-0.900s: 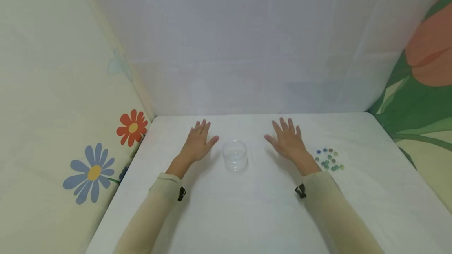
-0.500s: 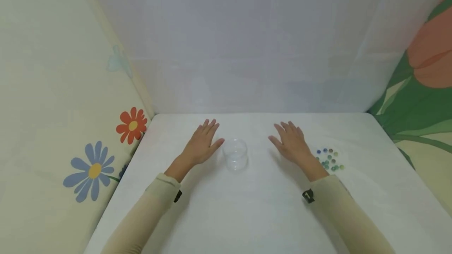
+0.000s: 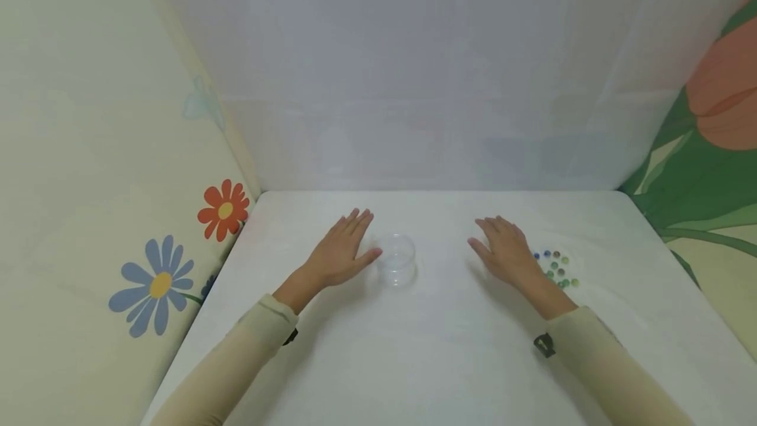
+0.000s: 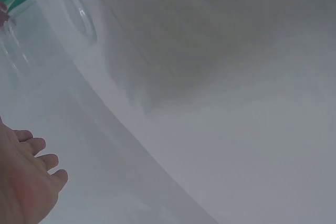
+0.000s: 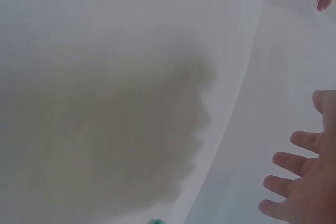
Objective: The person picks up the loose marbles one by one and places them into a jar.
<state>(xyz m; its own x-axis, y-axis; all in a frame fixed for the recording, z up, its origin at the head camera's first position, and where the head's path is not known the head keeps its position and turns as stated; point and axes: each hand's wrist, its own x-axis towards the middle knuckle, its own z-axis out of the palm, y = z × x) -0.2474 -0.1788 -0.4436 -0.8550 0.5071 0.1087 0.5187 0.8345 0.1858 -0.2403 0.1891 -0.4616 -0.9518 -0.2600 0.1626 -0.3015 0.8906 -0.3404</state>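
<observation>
On white table (image 3: 449, 360), mid-surface: clear plastic cup (image 3: 397, 259), upright, empty as far as visible, taken as landmark. Just left of cup: left hand (image 3: 342, 254), palm down, fingers straight and spread, thumb tip close beside cup wall (contact not certain), holding nothing. Right of cup, apart from it: right hand (image 3: 506, 252), flat, fingers extended, holding nothing. Farther right of cup, just beyond right hand: glass marbles (image 3: 556, 266), small loose cluster, blue and green, unconfined. Risks, judged: light cup likely tipped or skidded by a thumb nudge; marbles likely scattered and rolled off table edge by a careless sweep of right hand; small smooth spheres likely slipped from a pinch.
</observation>
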